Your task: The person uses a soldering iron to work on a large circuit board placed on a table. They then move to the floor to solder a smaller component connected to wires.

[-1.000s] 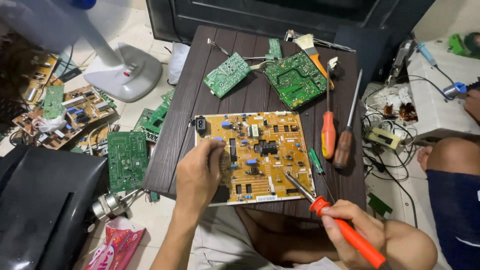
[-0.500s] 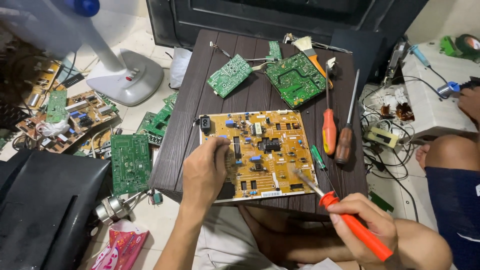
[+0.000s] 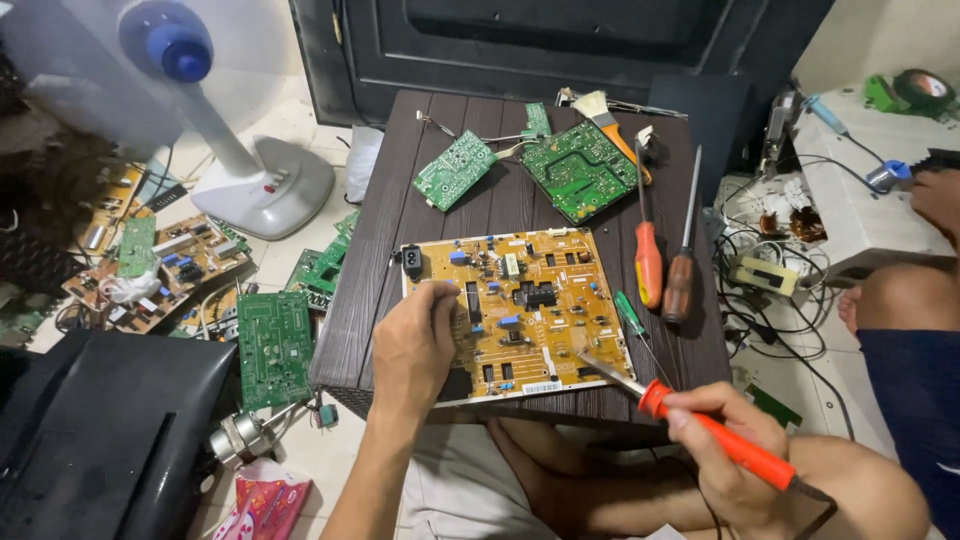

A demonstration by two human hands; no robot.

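Dark wood tabletop [image 3: 420,215] carries a yellow circuit board [image 3: 515,310]; my left hand [image 3: 412,345] rests curled on its near left part; my right hand [image 3: 725,450] grips an orange soldering iron [image 3: 715,435], tip at the board's near right edge; two screwdrivers [image 3: 665,265] lie just right.

The left hand [image 3: 415,345] hides the near-left part of the yellow circuit board [image 3: 520,310]. The fan [image 3: 165,45] head is blurred and cut off at the far-left edge. Board components are too small to tell.
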